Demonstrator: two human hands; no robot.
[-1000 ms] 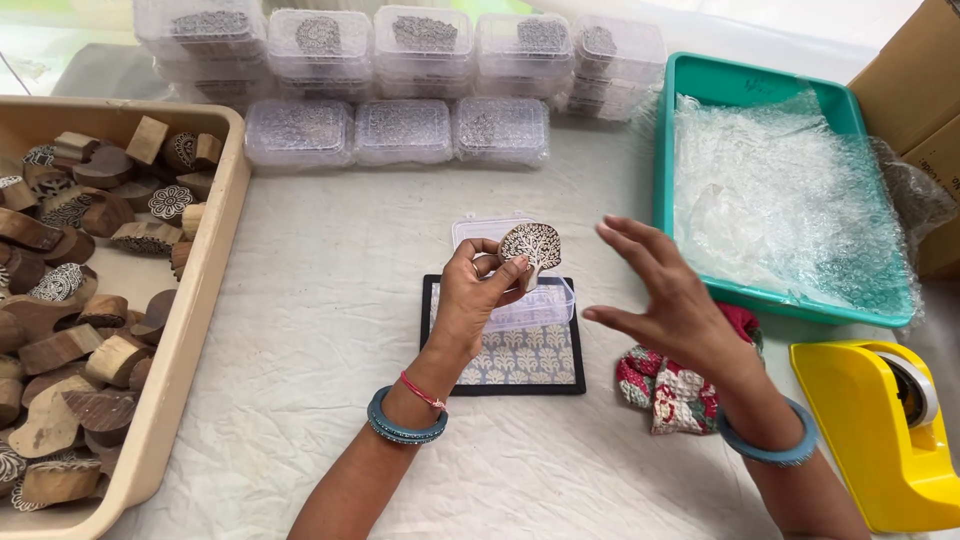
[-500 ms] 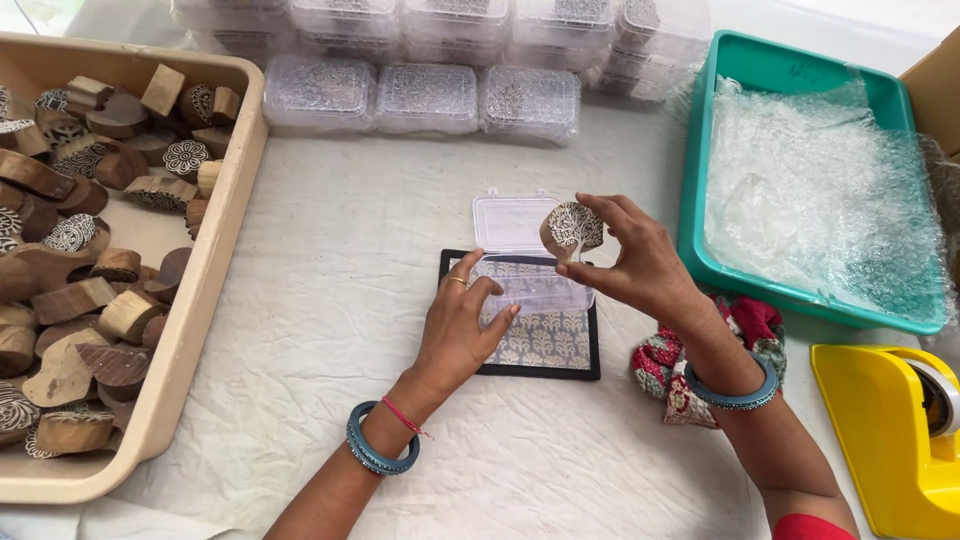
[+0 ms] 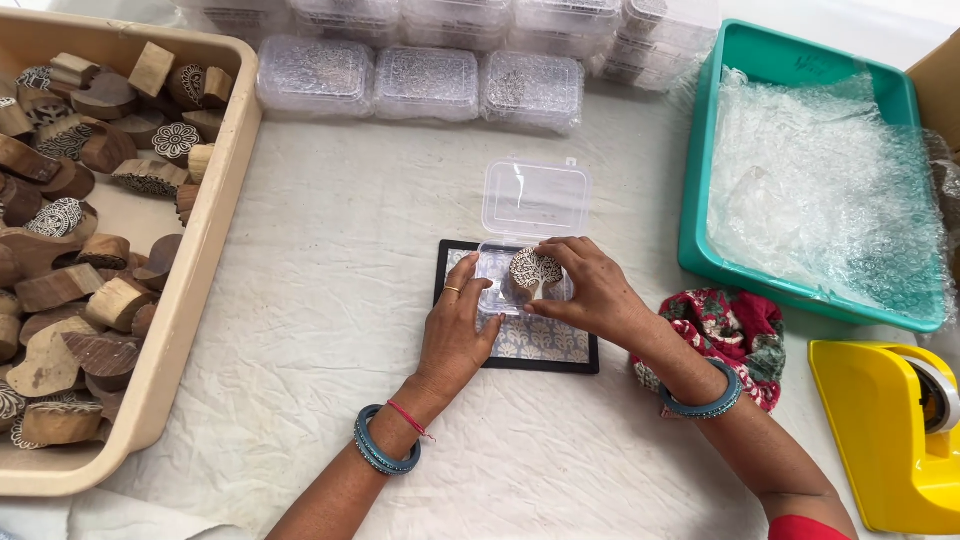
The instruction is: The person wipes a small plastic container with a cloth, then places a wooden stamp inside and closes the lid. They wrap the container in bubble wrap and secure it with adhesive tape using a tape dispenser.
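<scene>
My right hand grips a round carved wooden stamp block with a tree pattern and holds it inside a small clear plastic box. The box's hinged lid stands open toward the back. My left hand rests flat against the box's left side, fingers together. The box sits on a black-framed patterned tile on the white cloth.
A beige tray of several carved wooden blocks fills the left. Closed clear boxes line the back. A teal tray of bubble wrap sits right, a yellow tape dispenser at lower right, a red floral cloth beside my right wrist.
The stamp block passed from my left hand to my right, then came down into the clear box, which now lies open on the tile. My left hand moved to the box's side.
</scene>
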